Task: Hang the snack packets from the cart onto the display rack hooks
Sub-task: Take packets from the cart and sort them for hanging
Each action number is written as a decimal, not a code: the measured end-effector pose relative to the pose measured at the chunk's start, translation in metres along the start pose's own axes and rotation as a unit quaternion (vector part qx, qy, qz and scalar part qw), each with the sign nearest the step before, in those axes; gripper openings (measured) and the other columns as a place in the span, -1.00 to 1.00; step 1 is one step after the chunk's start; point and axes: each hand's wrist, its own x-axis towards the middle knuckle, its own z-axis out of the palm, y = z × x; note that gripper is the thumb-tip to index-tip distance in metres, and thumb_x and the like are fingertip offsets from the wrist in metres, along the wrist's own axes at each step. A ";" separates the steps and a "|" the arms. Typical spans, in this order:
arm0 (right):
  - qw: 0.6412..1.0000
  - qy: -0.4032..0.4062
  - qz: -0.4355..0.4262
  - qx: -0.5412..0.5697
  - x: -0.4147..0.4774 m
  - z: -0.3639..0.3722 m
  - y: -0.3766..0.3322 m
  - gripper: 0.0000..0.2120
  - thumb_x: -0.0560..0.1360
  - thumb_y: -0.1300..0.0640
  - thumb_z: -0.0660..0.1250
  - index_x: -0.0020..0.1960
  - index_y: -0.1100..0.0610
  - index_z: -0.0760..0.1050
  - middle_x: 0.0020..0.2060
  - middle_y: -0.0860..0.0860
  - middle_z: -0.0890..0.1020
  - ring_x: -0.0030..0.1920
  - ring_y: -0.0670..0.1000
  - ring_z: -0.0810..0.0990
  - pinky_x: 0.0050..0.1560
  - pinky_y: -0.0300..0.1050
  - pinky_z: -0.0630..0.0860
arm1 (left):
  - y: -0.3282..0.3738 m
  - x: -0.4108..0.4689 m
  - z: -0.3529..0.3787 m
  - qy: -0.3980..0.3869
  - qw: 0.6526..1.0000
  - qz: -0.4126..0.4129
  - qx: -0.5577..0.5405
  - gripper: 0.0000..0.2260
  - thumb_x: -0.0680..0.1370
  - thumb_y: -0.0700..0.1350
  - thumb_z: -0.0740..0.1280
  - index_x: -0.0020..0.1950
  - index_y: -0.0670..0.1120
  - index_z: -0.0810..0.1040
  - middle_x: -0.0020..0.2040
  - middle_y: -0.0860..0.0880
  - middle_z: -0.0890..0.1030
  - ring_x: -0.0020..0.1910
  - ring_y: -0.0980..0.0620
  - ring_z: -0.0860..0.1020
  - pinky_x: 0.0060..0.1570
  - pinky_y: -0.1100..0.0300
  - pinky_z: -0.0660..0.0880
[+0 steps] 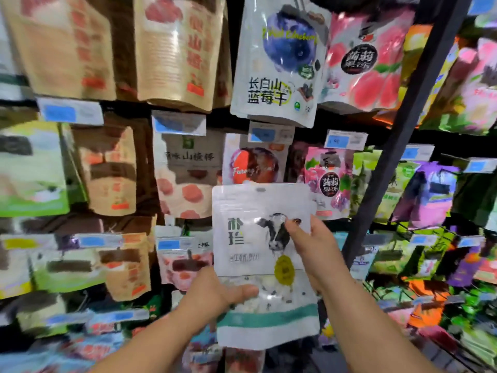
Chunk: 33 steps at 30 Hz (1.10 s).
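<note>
Head camera: a white snack packet (250,254) printed with a cow's head is held upright in front of the display rack, clear of the packets hanging behind it. It has a green band near its foot and a clear window that shows pale pieces inside. A small hang hole (260,189) sits in the middle of its top edge, just below a red plum packet (252,165) on the rack.

The left hand (215,292) grips the packet's lower left side, its thumb (247,290) laid across the clear window and the fingers hidden behind. The right hand (314,249) holds the right edge higher up – thumb (294,227) on the front beside the cow's head, fingers out of sight at the back.

Above the held packet hangs a white dried-blueberry packet (279,63), with a pink peach jelly packet (360,63) just beside it on the right. A purple grape jelly packet (329,181) hangs to the upper right of the held one. Brown kraft packets (177,49) with red print fill the upper left. Blue-and-white price tags (270,134) stick out between the rows. A black post (403,130) slants up the right side; more bright packets hang beyond it, too blurred to read.
</note>
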 end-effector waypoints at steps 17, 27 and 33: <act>0.969 -0.233 0.052 -0.071 -0.022 0.225 -0.004 -0.59 0.22 0.20 0.63 0.03 0.12 0.62 -0.11 0.00 0.74 -0.07 0.02 0.71 -0.01 -0.07 0.62 | -0.028 -0.058 -0.227 0.153 0.988 0.021 0.018 -0.72 0.31 -0.22 0.59 -0.22 0.12 0.59 -0.48 0.31 0.57 -0.40 0.37 0.57 -0.41 0.52 0.40; 0.946 -0.301 0.108 0.045 -0.005 0.288 -0.001 -0.48 0.21 0.17 0.63 0.14 0.19 0.61 -0.06 0.09 0.73 -0.01 0.11 0.70 0.06 0.04 0.62 | -0.044 -0.088 -0.283 0.261 0.965 -0.039 0.002 -0.58 0.22 0.22 0.57 -0.06 0.00 0.67 -0.13 0.18 0.69 -0.07 0.20 0.62 -0.06 0.41 0.49; 0.935 -0.332 0.115 0.051 0.009 0.307 -0.010 -0.69 0.50 0.03 0.39 0.16 0.17 0.58 -0.16 -0.05 0.72 -0.22 -0.19 0.69 -0.16 -0.34 0.58 | -0.043 -0.101 -0.294 0.328 0.944 -0.042 -0.012 -0.08 -0.08 0.50 0.47 0.15 0.00 0.65 0.12 0.03 0.65 0.13 0.04 0.59 0.25 -0.03 0.47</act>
